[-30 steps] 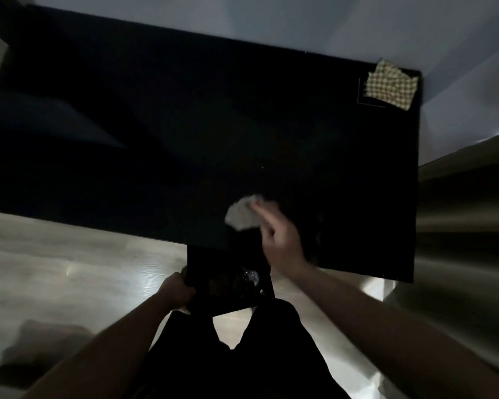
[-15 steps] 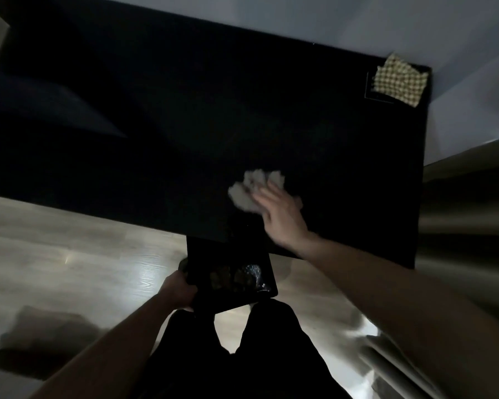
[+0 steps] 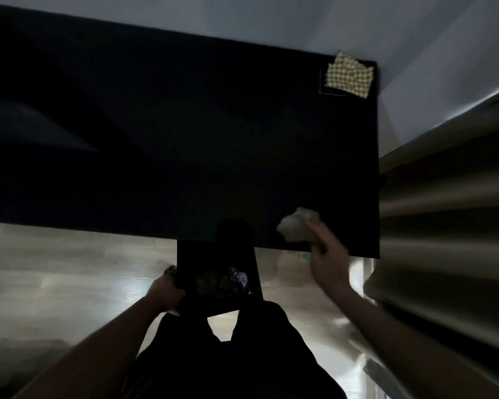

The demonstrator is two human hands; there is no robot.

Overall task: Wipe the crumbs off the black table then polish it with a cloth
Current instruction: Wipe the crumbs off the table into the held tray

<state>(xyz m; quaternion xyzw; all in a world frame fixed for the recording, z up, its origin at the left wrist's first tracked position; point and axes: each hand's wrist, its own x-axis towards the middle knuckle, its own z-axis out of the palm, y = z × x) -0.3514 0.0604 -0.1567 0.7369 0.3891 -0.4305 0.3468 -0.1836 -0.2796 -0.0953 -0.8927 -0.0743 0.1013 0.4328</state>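
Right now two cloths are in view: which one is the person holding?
The pale crumpled cloth near the black table's front right edge, gripped by the right hand. The checked cloth lies untouched at the far right corner.

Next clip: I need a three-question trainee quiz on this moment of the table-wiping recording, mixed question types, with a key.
1. True or false: the left hand holds the black tray just below the near edge of the black table.
2. Multiple choice: where does the checked cloth lie? A) far right corner of the table B) on the tray C) in the right hand
3. Fill in: the right hand grips a crumpled pale ____ near the table's near right edge.

Key: 1 true; 2 A; 3 wad (paper or cloth, too blurred to tell).
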